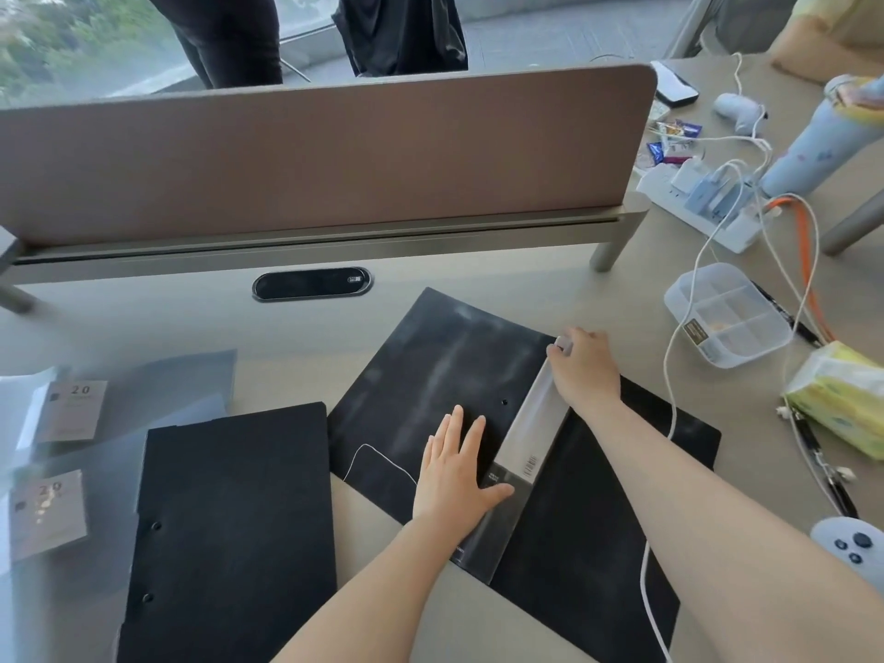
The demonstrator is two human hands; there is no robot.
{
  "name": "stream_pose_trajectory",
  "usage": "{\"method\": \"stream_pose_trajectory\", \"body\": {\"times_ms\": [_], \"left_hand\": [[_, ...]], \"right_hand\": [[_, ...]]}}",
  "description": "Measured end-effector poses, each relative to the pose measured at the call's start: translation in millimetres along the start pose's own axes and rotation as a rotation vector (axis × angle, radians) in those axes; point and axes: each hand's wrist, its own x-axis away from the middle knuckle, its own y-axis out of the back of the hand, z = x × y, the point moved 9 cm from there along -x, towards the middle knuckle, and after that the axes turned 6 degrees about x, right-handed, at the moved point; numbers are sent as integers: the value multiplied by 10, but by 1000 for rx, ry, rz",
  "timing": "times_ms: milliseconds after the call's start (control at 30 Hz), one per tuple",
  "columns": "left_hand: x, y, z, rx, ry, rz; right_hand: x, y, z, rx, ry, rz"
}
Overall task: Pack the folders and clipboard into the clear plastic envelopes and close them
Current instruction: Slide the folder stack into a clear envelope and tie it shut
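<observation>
Black folder (pixel 454 375) open flat; left hand (pixel 454 476) fingers spread pressing it; right hand (pixel 586 366) pinching spine strip (pixel 535 433).

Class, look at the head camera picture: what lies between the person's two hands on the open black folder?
In the head view, the folder's pale grey spine strip runs between the left hand and right hand; both touch it.

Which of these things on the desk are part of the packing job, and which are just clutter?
Job: open black folder, closed black folder, clear envelopes, left hand, right hand.

Clutter: power strip, plastic box, tissue pack, controller, phone.
</observation>
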Motion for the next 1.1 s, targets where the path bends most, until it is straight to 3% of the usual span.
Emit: {"method": "stream_pose_trajectory", "body": {"times_ms": [200, 467, 667, 1100], "left_hand": [[108, 177, -104, 90, 22, -58], [294, 780, -421, 232, -86, -185], [601, 1342, -541, 449, -187, -387], [1367, 2394, -214, 728, -276, -740]], "right_hand": [[124, 354, 234, -30, 46, -91], [687, 937, 816, -287, 158, -272], [1268, 1418, 1487, -516, 311, -380], [2399, 1545, 2837, -744, 733, -323]]}}
